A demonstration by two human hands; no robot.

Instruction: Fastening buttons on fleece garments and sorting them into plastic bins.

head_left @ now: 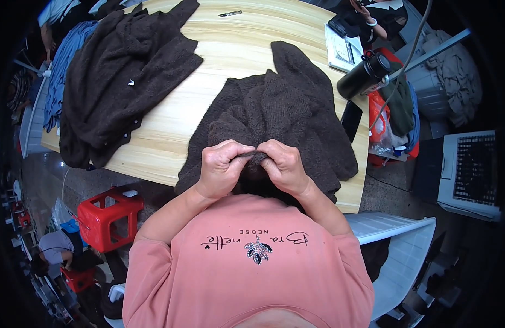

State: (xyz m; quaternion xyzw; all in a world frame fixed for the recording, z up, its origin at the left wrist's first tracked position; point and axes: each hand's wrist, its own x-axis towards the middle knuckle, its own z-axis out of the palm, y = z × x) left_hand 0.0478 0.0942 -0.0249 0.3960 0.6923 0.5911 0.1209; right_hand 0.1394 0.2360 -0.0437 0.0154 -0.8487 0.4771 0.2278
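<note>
A dark brown knitted garment (296, 104) lies bunched on the wooden table, its near edge drawn toward my chest. My left hand (224, 164) pinches a fold of this knit between thumb and fingers. Close beside it, with fingertips almost meeting, my right hand (282, 164) grips the same edge. Whether anything small sits between the fingertips is hidden. At the left of the table a second dark brown knitted garment (126, 76) is spread out, with a small white tag or thread on it.
A pair of thread snips (230, 13) lies at the table's far edge. On the right stand a black bottle (364, 74), a phone (351, 120) and a white booklet (342, 49). A red stool (110, 218) is at the lower left, a white plastic bin (400, 240) at the lower right. People work beyond the table.
</note>
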